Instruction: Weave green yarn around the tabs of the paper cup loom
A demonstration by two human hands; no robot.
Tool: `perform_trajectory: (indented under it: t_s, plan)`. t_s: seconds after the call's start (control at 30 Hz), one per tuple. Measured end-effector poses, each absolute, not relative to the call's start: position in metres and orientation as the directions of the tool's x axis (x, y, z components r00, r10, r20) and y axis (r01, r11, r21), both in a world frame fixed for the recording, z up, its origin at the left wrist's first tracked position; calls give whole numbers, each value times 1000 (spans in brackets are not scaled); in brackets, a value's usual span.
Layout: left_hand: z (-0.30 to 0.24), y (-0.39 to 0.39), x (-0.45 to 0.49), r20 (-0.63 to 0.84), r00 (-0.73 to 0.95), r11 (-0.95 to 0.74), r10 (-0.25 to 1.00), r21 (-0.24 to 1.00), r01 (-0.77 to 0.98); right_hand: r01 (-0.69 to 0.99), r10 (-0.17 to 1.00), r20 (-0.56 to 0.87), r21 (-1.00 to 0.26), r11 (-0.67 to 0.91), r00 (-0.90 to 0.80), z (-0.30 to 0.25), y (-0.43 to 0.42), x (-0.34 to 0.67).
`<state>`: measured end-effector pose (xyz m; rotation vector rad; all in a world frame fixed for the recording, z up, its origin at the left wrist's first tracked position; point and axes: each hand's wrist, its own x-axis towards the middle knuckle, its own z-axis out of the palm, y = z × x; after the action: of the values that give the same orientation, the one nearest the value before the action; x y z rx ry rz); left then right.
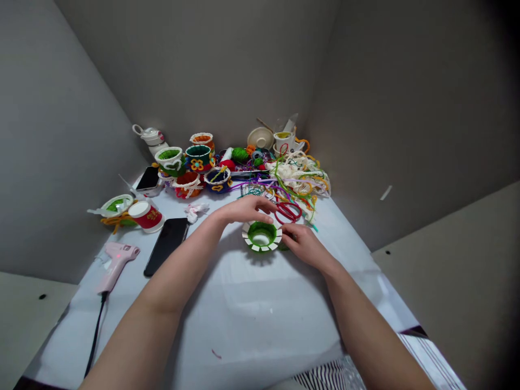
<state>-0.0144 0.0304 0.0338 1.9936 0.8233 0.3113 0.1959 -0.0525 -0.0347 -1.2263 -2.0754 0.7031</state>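
Note:
A small paper cup (270,248) has its white rim cut into tabs that fan outward, with green yarn (257,230) around the inside. It stands on the white-covered table, casting a toothed shadow. My left hand (246,208) reaches over its far side, fingers stretched out and apart, thumb near the back rim. Curled together, the fingers of my right hand (303,242) are at the cup's right edge. A bit of green shows under them, but what they pinch is hidden. Red-handled scissors (289,205) lie just behind the hands.
Several yarn-covered cups (199,157) and a tangle of yarn (300,170) fill the back. On the left are a black phone (166,246), a pink glue gun (116,265) with its cord, a red-and-white paper cup (147,216) and crumpled tissue (196,211). Grey walls enclose the table's back.

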Motion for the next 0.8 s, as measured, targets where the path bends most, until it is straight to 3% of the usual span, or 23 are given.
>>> perform_trajectory:
  t_s: [0.17, 0.43, 0.8]
  plan:
    - [18, 49, -1, -186, 828, -372, 530, 826, 424, 553, 896, 242, -717, 424, -373, -35, -52, 197]
    - [10, 24, -19, -203, 659, -205, 724, 850, 486, 485, 946, 217, -818, 310, -239, -33, -52, 201]
    - [5, 9, -8, -265, 567, -8, 780, 902, 432, 479, 956, 168, -836, 267, -240, -35, -51, 202]
